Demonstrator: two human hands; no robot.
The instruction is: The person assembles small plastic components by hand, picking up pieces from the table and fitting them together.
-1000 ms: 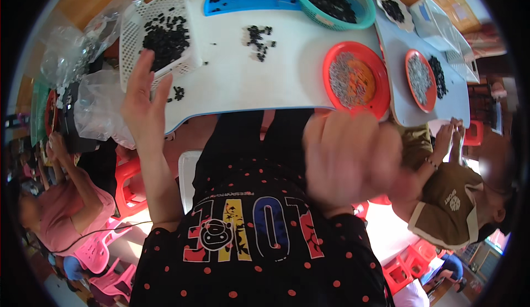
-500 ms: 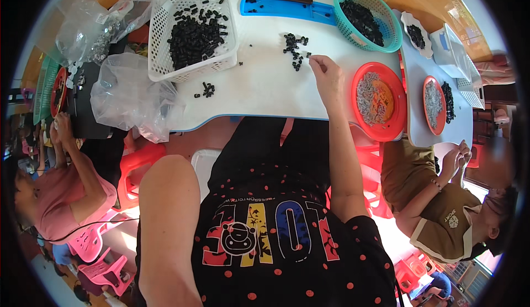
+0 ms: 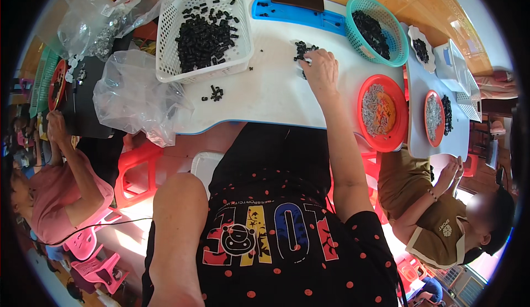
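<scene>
My right hand reaches over the table to a small pile of short black cylindrical parts. Its bent fingers and thumb come together at the pile's near right side and cover part of it. Whatever sits between the fingertips is too small to make out. My left arm is bent, with the elbow toward the table; its hand lies outside the picture. A smaller cluster of black parts rests at the table's left, beside a white perforated basket heaped with similar black cylinders.
A blue tray with a dark brown slab on it lies at the back. To the right are a green basket of black pieces and a red plate of grey parts. Clear plastic bags lie left. Co-workers sit on both sides.
My right hand has moved slightly left onto the pile, now covering some of it; earlier its fingertips pinched a small black part at the pile's right edge. The whole view has shifted slightly.
</scene>
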